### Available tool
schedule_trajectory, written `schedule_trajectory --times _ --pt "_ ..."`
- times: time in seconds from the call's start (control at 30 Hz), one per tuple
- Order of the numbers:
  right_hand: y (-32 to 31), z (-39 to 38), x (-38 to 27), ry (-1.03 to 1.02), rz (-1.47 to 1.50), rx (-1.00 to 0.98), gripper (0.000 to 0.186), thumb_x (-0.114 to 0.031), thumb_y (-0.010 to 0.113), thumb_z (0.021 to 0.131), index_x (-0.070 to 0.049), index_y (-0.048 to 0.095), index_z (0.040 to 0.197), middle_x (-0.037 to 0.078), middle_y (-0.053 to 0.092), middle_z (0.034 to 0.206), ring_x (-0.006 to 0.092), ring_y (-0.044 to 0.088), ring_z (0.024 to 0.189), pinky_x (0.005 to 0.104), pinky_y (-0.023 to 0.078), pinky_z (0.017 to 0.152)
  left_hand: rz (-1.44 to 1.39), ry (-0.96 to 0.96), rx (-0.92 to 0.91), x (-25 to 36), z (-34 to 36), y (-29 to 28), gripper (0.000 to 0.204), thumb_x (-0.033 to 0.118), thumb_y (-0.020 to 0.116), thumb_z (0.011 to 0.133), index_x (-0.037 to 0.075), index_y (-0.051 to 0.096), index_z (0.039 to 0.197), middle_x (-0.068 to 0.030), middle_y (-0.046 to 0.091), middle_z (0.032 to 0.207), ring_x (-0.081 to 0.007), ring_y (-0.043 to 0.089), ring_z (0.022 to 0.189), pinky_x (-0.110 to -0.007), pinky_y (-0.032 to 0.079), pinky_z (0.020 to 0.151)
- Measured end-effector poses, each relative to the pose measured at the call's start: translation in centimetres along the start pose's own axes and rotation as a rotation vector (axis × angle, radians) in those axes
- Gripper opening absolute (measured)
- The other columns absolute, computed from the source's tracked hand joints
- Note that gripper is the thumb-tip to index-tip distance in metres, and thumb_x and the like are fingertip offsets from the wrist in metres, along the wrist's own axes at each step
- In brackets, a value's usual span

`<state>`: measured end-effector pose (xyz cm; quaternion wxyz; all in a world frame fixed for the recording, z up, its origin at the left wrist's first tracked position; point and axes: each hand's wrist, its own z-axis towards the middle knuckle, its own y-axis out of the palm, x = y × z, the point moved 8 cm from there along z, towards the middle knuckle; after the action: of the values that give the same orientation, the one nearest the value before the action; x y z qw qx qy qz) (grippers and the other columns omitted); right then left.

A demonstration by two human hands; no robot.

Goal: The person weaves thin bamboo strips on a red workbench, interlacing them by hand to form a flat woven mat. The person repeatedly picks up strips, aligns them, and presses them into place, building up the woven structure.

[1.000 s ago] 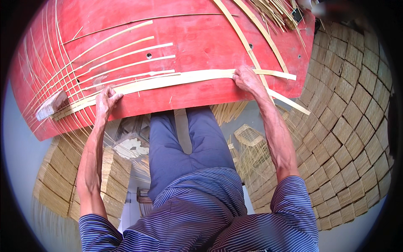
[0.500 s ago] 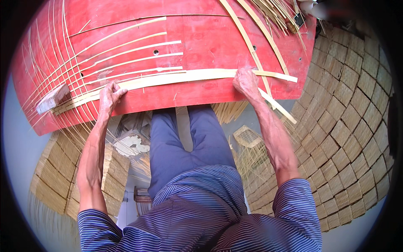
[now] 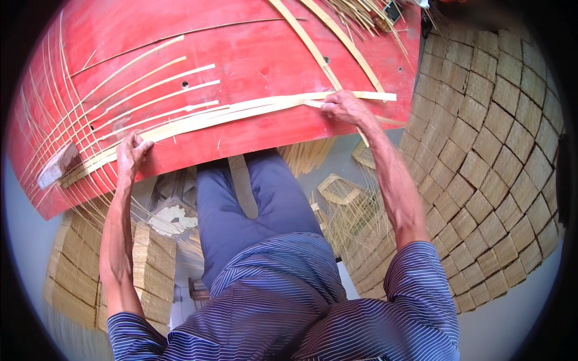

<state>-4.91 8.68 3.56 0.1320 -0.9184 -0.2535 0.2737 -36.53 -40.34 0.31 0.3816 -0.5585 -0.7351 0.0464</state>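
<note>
Head view: compared with half a second ago, the red board sits further left in the picture, and the right hand now lies below the upper wide bamboo strip rather than over it. A narrow gap has opened between that strip and the lower wide bamboo strip, whose pale end no longer juts past the board's right-hand corner. The left hand remains near the front edge.

The right hand's fingers are closed, pinching the lower strip near its right end. The left hand's fingers are bent down onto the wide strips, thumb pointing right; whether they pinch or only press, I cannot tell. Both wide strips run along the board's front edge, between and beyond the hands.

The board is scuffed, with small dark holes. Brown rectangular bundles are packed at the right, with more at the lower left, above a grey floor. Under the board's front lies a hexagonal woven piece.

Counted: two wide strips along the edge, five shorter strips behind them, one thin dark stick, two long strips slanting at upper right, one pale block on the crossed slivers. The sliver pile is too tangled to count.
</note>
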Motion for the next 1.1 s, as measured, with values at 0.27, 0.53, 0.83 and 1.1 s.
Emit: schedule_trajectory --times 0.27,0.53,0.83,1.1 --pt "-5.8 -3.3 11.0 0.272 -0.019 0.106 0.027 -0.027 0.066 0.087 -0.001 0.073 0.082 0.012 0.065 0.064 0.0238 0.063 0.062 0.0396 0.049 0.063 0.005 -0.005 -0.005 -1.2 0.6 0.3 0.032 0.020 0.078 0.085 0.007 0.052 0.074 0.0009 0.053 0.063 -0.0073 0.050 0.054 -0.024 0.044 0.047" --pt "-5.2 -2.7 11.5 0.349 0.064 0.102 0.022 -0.016 0.062 0.088 0.001 0.067 0.075 0.006 0.057 0.056 0.0162 0.054 0.050 0.0356 0.042 0.050 0.003 -0.025 -0.009 -1.8 0.8 0.1 0.030 0.019 0.079 0.084 0.006 0.053 0.074 0.0005 0.054 0.063 -0.0079 0.051 0.054 -0.025 0.045 0.048" --pt "-5.5 -2.1 11.5 0.372 -0.059 0.098 0.019 -0.013 0.061 0.082 0.001 0.069 0.071 0.015 0.063 0.058 0.0269 0.064 0.056 0.0406 0.049 0.056 -0.014 0.019 -0.017 -2.3 1.0 0.3 0.036 0.027 0.080 0.086 0.008 0.051 0.075 0.0008 0.054 0.063 -0.0071 0.050 0.053 -0.023 0.043 0.046" --pt "-5.0 -1.1 12.1 0.236 -0.356 0.252 0.019 -0.012 0.059 0.079 0.001 0.071 0.081 0.026 0.069 0.084 0.0417 0.069 0.084 0.0505 0.056 0.075 0.009 0.026 -0.018 -2.0 0.9 0.2 0.035 0.027 0.079 0.086 0.008 0.051 0.075 0.0007 0.054 0.063 -0.0071 0.049 0.053 -0.024 0.043 0.046"
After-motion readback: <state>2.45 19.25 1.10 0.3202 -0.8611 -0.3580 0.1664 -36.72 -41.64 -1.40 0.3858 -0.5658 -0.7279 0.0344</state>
